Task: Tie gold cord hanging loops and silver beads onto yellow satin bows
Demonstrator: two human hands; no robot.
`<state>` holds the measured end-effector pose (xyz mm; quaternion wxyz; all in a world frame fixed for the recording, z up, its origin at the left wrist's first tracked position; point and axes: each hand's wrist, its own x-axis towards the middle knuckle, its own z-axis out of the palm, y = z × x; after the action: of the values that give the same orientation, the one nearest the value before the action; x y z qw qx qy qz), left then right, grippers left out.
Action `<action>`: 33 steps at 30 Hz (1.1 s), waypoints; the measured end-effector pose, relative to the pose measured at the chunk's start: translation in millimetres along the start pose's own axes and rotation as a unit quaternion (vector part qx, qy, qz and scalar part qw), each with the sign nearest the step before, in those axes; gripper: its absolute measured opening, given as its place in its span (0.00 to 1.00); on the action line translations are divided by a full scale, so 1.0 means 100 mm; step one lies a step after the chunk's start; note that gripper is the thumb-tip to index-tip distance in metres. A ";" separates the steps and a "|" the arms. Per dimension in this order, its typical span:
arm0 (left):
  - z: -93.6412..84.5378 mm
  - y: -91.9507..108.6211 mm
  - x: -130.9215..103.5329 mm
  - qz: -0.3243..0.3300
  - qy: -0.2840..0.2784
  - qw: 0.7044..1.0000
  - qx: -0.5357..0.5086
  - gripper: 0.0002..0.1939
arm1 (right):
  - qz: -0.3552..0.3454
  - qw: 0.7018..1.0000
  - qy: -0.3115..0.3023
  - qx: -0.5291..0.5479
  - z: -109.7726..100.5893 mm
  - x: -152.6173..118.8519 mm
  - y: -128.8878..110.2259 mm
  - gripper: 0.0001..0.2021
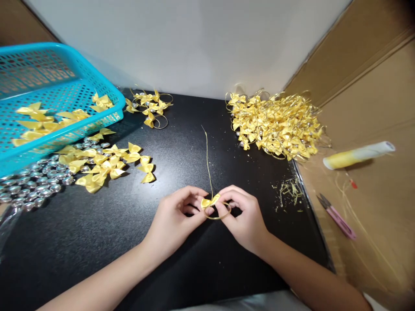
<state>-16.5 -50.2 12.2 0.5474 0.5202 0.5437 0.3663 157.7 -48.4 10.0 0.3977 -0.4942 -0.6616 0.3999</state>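
Note:
Both hands meet low over the black table, around a small yellow ribbon bow (210,201) and a thin gold ring (216,217). My left hand (181,211) pinches the bow's left side and the ring's left edge between thumb and fingers. From the right, my right hand (241,211) closes thumb and fingertips on the bow's other side, with the ring passing by the thumb. A thin yellow thread (208,162) runs from the bow up across the table to a fine tip, possibly a needle. The bow's centre is partly hidden by the fingers.
A turquoise basket (97,77) with bows stands left, near loose bows (110,166) and silvery beads (42,181). Bows with rings lie in a small group (151,103) and a large pile (275,125). Thread scraps (290,190), pink-handled snips (339,220) and a thread spool (356,155) lie right.

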 end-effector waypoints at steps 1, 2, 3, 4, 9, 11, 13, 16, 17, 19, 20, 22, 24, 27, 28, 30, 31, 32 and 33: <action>0.00 0.00 0.00 -0.009 -0.005 1.000 -0.008 0.10 | -0.002 1.000 0.005 0.002 0.00 0.00 0.00 0.05; 0.00 0.00 0.00 -0.015 -0.014 1.000 -0.014 0.09 | -0.005 1.000 0.008 0.005 0.00 0.00 -0.01 0.05; 0.00 0.00 0.00 -0.018 -0.024 0.999 -0.018 0.08 | -0.010 1.000 0.011 0.007 0.00 0.00 -0.01 0.05; 0.00 0.00 0.00 -0.019 -0.030 0.999 -0.020 0.07 | -0.016 1.000 0.013 0.008 0.00 0.01 -0.01 0.05; 0.01 -0.03 -0.01 -0.027 -0.035 0.998 -0.046 0.07 | -0.028 0.999 0.016 0.020 0.01 0.02 -0.02 0.05; 0.02 -0.03 -0.01 -0.032 -0.040 0.997 -0.062 0.07 | -0.026 0.999 0.017 0.026 0.01 0.02 -0.01 0.05; 0.01 -0.03 -0.02 -0.015 -0.032 0.998 -0.059 0.08 | -0.027 0.999 0.018 0.029 0.01 0.02 -0.01 0.05; 0.00 -0.01 -0.02 0.079 0.014 0.997 0.018 0.04 | -0.027 0.999 0.025 0.032 0.01 0.01 -0.01 0.05; -0.01 0.00 -0.02 0.120 0.028 0.991 0.057 0.02 | -0.026 0.999 0.028 0.034 0.01 0.01 -0.01 0.05; -0.02 0.01 -0.02 0.189 0.050 0.973 0.126 0.03 | -0.024 0.998 0.033 0.040 0.01 0.01 -0.01 0.05; -0.03 0.01 -0.03 0.216 0.059 0.963 0.151 0.05 | -0.024 0.998 0.035 0.043 0.01 0.01 -0.01 0.05; -0.03 0.01 -0.04 0.264 0.074 0.944 0.184 0.06 | -0.024 0.998 0.039 0.049 0.01 0.01 -0.02 0.05; -0.04 0.01 -0.05 0.304 0.083 0.927 0.205 0.07 | -0.023 0.997 0.042 0.054 0.00 0.01 -0.02 0.05; -0.03 0.02 -0.06 0.322 0.085 0.917 0.220 0.07 | -0.019 0.997 0.045 0.060 0.00 0.00 -0.01 0.05; -0.03 0.02 -0.05 0.314 0.084 0.920 0.218 0.06 | -0.017 0.997 0.047 0.062 0.00 -0.01 -0.01 0.05; -0.03 0.02 -0.04 0.284 0.078 0.934 0.201 0.05 | -0.020 0.996 0.052 0.063 0.00 -0.01 -0.01 0.05; -0.03 0.01 -0.04 0.268 0.072 0.942 0.189 0.05 | -0.021 0.996 0.054 0.063 0.00 -0.01 -0.01 0.05; -0.03 0.01 -0.03 0.254 0.063 0.949 0.177 0.05 | -0.023 0.996 0.055 0.062 0.00 -0.01 -0.01 0.05; -0.02 0.00 -0.03 0.242 0.053 0.954 0.167 0.05 | -0.023 0.996 0.056 0.060 0.00 -0.01 -0.01 0.05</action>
<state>-19.1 -52.5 13.2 0.3181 0.6997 0.4833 0.4192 157.2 -49.7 10.6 0.4725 -0.4753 -0.6244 0.4013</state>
